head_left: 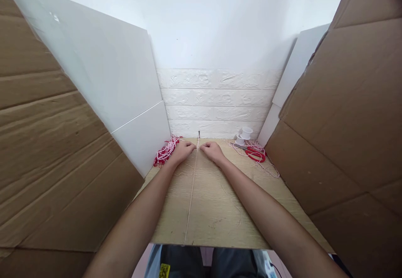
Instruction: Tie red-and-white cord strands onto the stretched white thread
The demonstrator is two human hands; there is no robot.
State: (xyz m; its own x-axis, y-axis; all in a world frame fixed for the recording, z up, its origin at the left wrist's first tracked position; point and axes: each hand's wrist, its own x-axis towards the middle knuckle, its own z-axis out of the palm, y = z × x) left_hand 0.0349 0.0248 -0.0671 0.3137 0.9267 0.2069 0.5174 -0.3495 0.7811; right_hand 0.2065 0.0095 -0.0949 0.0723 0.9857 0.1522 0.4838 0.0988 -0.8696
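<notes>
A thin pale cord [192, 186] runs from a dark nail [199, 134] at the back of the wooden board down to its front edge. Just below the nail, my left hand [185, 149] is closed in a pinch at the left side of the cord. Opposite it, my right hand [212, 150] pinches at the right side, the fingertips of both hands nearly meeting. A fine thread seems to be between the fingers, too small to make out clearly.
A red and pink-white heap of cords [166, 151] lies beside my left hand. At the back right are white spools [246, 133], red-handled scissors [256, 154] and loose pink cord. Cardboard panels [339, 123] flank the board [216, 211], and a white brick-patterned wall [216, 98] closes the back.
</notes>
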